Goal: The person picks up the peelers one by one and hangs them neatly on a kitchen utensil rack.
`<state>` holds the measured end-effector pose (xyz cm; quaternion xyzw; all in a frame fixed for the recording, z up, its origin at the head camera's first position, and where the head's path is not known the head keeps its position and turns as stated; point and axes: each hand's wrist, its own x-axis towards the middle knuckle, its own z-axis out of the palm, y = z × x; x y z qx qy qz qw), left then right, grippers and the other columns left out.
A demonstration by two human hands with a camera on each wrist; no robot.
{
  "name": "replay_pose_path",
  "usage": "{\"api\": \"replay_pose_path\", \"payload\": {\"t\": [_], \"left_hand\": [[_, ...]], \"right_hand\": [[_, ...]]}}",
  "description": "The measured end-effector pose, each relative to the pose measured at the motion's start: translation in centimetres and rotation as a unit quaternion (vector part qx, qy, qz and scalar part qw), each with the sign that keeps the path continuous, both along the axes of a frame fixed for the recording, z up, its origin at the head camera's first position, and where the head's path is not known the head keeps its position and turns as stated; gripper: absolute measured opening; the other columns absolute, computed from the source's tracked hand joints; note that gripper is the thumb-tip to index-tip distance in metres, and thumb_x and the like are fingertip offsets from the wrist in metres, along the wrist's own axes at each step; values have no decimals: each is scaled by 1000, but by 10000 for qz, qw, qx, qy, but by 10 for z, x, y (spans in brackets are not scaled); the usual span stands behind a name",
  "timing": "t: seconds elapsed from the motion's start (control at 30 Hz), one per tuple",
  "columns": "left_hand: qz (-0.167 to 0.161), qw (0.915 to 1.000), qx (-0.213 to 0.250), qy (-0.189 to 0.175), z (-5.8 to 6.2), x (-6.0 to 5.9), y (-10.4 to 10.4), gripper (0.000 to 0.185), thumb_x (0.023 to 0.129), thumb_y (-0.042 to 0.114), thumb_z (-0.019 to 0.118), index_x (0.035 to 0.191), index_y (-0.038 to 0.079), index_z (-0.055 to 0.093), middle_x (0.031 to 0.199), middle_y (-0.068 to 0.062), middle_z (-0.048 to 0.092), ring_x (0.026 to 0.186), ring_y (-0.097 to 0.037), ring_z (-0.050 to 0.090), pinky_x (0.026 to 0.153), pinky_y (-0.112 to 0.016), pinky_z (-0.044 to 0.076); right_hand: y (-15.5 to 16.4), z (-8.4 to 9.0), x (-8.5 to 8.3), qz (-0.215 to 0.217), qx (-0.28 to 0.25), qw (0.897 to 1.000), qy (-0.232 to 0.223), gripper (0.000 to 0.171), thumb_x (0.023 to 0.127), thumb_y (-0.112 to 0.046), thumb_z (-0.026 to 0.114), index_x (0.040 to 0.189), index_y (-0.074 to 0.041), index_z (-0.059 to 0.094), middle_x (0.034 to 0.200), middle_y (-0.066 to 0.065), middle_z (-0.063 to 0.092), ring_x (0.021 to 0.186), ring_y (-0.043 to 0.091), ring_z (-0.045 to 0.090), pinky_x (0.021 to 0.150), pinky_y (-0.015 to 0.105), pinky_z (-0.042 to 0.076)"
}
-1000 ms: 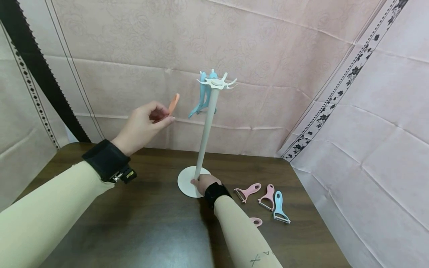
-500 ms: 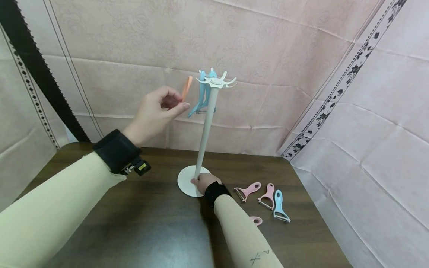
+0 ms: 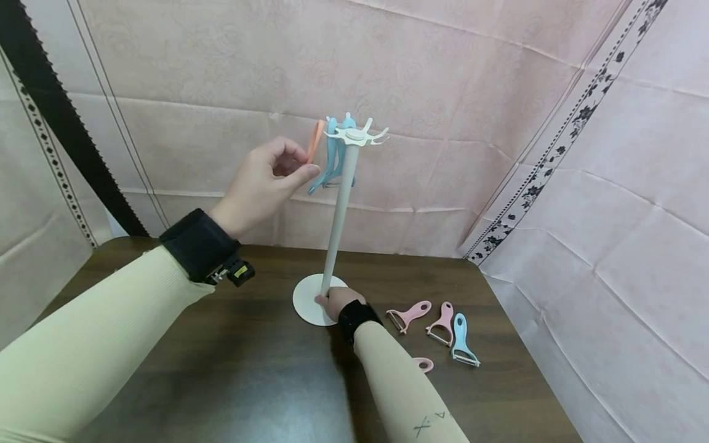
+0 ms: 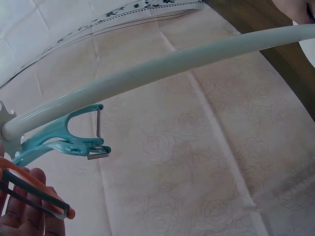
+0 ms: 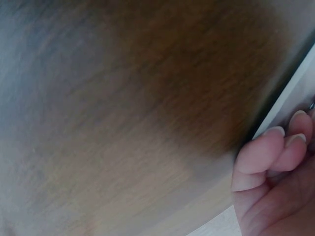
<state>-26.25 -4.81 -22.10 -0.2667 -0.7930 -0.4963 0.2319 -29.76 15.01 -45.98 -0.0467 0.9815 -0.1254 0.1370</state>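
My left hand pinches an orange peeler between thumb and fingers, its handle end pointing up. The peeler is just left of the hooked top of a white utensil stand. Two blue peelers hang from hooks on the stand's left side. In the left wrist view, the orange peeler shows its blade side, beside the hanging blue peelers. Down at the round base, my right hand grips the foot of the stand, fingers curled in the right wrist view.
On the brown table, right of the stand, lie a pink peeler, a second pink peeler and a blue peeler. Another pink handle is partly hidden by the right forearm. Patterned cloth hangs behind the table.
My left hand has moved right and up, bringing the orange peeler close to the stand's hooks and tipping it more upright. The right hand keeps its place at the base.
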Motion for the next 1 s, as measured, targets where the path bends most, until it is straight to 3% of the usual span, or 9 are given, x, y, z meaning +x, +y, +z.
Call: {"api": "replay_pose_path", "payload": {"t": [0.3,0.77,1.0], "left_hand": [[12,10000,-90,10,-2,-3,4,31,90,28,70,108,6,57,94,-5,63,81,-17,56,69,-29,45],[-115,9996,-257,-82,-3,-4,8,32,91,29,69,111,9,55,99,-3,61,86,-15,59,72,-32,48],[-279,9993,-237,29,-8,-6,8,30,92,25,69,112,6,55,103,-4,62,93,-16,59,86,-36,48]], "right_hand": [[-2,6,6,-39,-19,10000,32,38,96,-49,53,97,-15,70,70,-3,59,66,17,53,63,31,40],[2,-5,-1,-6,-20,9999,150,38,95,-51,54,95,-17,71,68,-5,60,65,15,54,62,32,41],[2,0,5,4,-13,9998,221,37,96,-50,53,91,-17,69,68,-4,58,64,15,52,62,31,41]]}}
